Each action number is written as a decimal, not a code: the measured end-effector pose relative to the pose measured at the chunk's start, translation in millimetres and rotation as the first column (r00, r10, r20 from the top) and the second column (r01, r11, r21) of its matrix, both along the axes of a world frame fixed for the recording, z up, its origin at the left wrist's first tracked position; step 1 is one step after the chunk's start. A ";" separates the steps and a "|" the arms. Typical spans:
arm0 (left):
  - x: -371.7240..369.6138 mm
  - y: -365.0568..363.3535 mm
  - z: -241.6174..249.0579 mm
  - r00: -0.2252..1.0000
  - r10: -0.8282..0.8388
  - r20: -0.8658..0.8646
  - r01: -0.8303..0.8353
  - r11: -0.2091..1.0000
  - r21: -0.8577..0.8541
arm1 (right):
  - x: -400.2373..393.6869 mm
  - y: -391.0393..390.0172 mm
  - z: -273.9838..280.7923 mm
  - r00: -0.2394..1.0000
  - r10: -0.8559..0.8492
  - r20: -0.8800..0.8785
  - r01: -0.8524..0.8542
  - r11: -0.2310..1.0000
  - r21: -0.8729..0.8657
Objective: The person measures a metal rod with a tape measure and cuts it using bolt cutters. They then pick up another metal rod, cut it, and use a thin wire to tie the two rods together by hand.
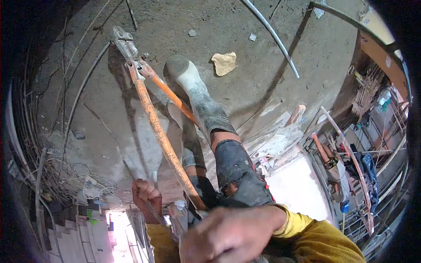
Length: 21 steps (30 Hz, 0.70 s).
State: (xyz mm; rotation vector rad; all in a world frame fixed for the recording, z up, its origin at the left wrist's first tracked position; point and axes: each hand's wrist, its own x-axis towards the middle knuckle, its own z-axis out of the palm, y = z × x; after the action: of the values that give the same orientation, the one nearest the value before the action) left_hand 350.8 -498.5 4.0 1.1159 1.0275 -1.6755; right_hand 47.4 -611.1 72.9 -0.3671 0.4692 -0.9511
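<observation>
My left hand (147, 196), at the lower left, is closed round a thin grey metal rod (126, 164). The rod sticks out past the fist and runs back towards my body. My right hand (232, 236) is large and blurred at the bottom, close to the camera, its fingers curled. What it grips is hidden. Bolt cutters (151, 114) with worn orange handles stand in front of me, their metal jaws resting near the ground. One handle passes behind my booted leg (199, 94). The other runs down to beside my right hand, which covers its end.
A torn piece of brown paper (224, 63) lies on the dusty floor (149, 17). A grey pipe (274, 37) lies beyond it. Tangled wire and rods (59, 175) are at the left. Poles and a bundle of rods (366, 94) stand at the right, where another person (335, 173) is visible.
</observation>
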 end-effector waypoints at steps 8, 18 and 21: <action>4.5 16.7 -7.5 0.969 -0.248 -0.023 0.249 0.963 0.106 | 58.5 88.4 -86.6 0.331 0.450 -0.830 -0.020 0.882 0.470; -47.2 9.1 -16.4 0.800 -0.564 0.203 0.547 0.826 0.139 | 95.5 98.6 -102.6 0.792 0.462 -0.399 -0.013 0.666 0.746; -61.9 -5.1 -11.9 0.691 -0.697 0.191 0.633 0.711 0.307 | 107.7 108.5 -109.7 0.703 0.479 -0.526 0.050 0.705 0.708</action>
State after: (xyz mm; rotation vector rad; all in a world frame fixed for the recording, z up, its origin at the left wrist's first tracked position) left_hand 288.8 -503.6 -7.9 2.0124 0.6376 -1.8781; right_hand 155.1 -502.6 -36.8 -0.0714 1.3918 -0.2863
